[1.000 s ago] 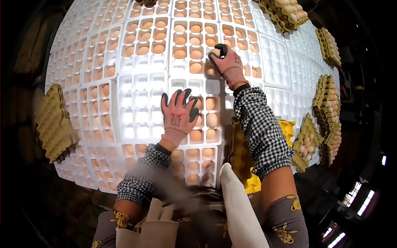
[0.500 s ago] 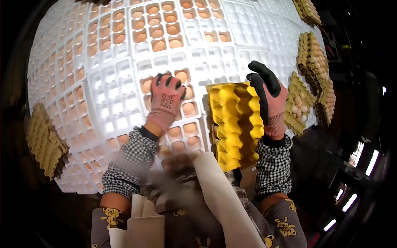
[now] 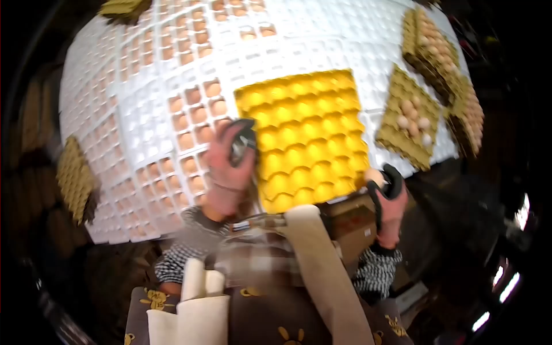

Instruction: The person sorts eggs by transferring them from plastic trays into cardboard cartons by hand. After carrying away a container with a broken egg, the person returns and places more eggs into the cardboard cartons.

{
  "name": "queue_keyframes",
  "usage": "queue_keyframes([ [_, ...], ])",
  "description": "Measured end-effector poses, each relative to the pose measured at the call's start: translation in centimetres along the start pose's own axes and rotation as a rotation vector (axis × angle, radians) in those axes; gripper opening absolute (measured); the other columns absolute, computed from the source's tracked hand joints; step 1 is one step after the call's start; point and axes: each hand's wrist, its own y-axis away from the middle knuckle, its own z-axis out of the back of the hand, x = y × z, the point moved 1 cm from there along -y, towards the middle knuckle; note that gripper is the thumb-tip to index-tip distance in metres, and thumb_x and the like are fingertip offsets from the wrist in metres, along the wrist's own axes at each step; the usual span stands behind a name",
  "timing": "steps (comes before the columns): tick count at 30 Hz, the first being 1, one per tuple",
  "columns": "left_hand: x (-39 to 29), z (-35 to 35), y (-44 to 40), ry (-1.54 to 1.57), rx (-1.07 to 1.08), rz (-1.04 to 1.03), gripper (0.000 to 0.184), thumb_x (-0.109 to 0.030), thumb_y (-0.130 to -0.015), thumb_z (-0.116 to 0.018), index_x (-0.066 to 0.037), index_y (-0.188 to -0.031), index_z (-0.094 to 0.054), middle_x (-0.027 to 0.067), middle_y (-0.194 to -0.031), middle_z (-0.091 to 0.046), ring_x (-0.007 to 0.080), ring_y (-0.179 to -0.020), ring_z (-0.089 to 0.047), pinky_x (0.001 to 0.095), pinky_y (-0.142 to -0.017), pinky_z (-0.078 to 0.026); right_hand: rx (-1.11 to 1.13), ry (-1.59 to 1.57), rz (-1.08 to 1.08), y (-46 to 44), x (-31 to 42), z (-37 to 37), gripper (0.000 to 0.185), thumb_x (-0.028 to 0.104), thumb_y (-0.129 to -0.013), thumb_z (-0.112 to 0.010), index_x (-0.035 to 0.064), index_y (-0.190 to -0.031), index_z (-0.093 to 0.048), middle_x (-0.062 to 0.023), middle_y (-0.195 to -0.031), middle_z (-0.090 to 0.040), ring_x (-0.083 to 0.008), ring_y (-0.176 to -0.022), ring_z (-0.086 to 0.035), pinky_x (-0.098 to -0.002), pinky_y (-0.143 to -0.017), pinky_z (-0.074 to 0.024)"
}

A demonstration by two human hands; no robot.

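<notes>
A yellow egg tray with rows of hollows lies in front of me, no eggs showing in it. My right hand, in a pink glove with black fingers, pinches a brown egg beside the tray's lower right corner. At the tray's left edge is my left hand, gloved alike and blurred, with its dark fingers curled. Whether those fingers hold anything is unclear. Brown eggs sit in the white tray just left of and beyond that hand.
White compartment trays cover the table, several holding eggs. To the right, a tan tray carries loose eggs, beside stacked egg-filled trays. Tan tray stacks stand at the left edge and far left. A cardboard box is below the yellow tray.
The yellow tray now shows its full face, turned from a tilted, narrower view. My right hand has lowered and now holds an egg. My left hand has left the eggs for the tray's left edge.
</notes>
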Motion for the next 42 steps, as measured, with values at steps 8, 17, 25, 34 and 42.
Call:
queue_keyframes([
  [8, -3.6, -1.0, -0.5, 0.516, 0.182, 0.405, 0.051, -0.008, -0.085, -0.074, 0.000, -0.131, -0.054, 0.0085, -0.110, -0.066, 0.0139, -0.096, -0.065, 0.0256, -0.083, -0.054, 0.483, -0.176, 0.342, -0.4, 7.6, -9.4, 0.087, 0.001, -0.071, -0.082, 0.0029, -0.148, -0.039, -0.0119, -0.134, -0.056, -0.0140, -0.096, -0.063, -0.0263, -0.079, -0.0523],
  [17, 20.7, 4.1, -14.1, -0.665, -0.069, 0.421, 0.051, -0.034, -0.087, -0.065, -0.026, -0.137, -0.056, 0.0137, -0.135, -0.053, 0.0336, -0.121, -0.054, 0.0453, -0.098, -0.046, -0.108, 0.699, 0.617, -4.5, 0.8, -6.0, 0.067, 0.009, -0.078, -0.076, 0.0069, -0.140, -0.051, -0.0176, -0.137, -0.051, -0.0375, -0.128, -0.046, -0.0462, -0.107, -0.0373],
  [25, 6.6, 3.1, -1.2, -0.291, 0.133, 0.025, 0.045, -0.020, -0.080, -0.072, -0.008, -0.123, -0.063, 0.0174, -0.130, -0.058, 0.0374, -0.119, -0.053, 0.0420, -0.099, -0.045, 0.304, 0.104, 0.014, -7.3, -1.0, -0.2, 0.079, 0.000, -0.071, -0.084, -0.0014, -0.141, -0.047, -0.0134, -0.123, -0.062, -0.0196, -0.109, -0.060, -0.0338, -0.096, -0.0480],
  [34, -6.3, 2.2, 5.8, -0.758, 0.227, -0.214, 0.051, -0.024, -0.092, -0.050, -0.033, -0.142, -0.047, 0.0118, -0.148, -0.043, 0.0365, -0.139, -0.035, 0.0644, -0.116, -0.016, 0.655, -0.185, 0.269, -7.4, 10.1, -13.3, 0.039, 0.000, -0.089, -0.064, -0.0047, -0.128, -0.059, -0.0123, -0.122, -0.063, -0.0201, -0.108, -0.061, -0.0302, -0.093, -0.0480],
  [42, -1.8, 22.0, 10.0, -1.127, -0.094, 0.103, 0.068, -0.022, -0.059, -0.078, -0.019, -0.125, -0.063, 0.0095, -0.134, -0.052, 0.0335, -0.130, -0.044, 0.0601, -0.115, -0.021, 0.912, -0.062, 0.738, 2.8, 13.7, -26.9, 0.036, 0.006, -0.093, -0.060, 0.0018, -0.129, -0.059, -0.0186, -0.128, -0.060, -0.0274, -0.112, -0.062, -0.0341, -0.092, -0.0496],
])
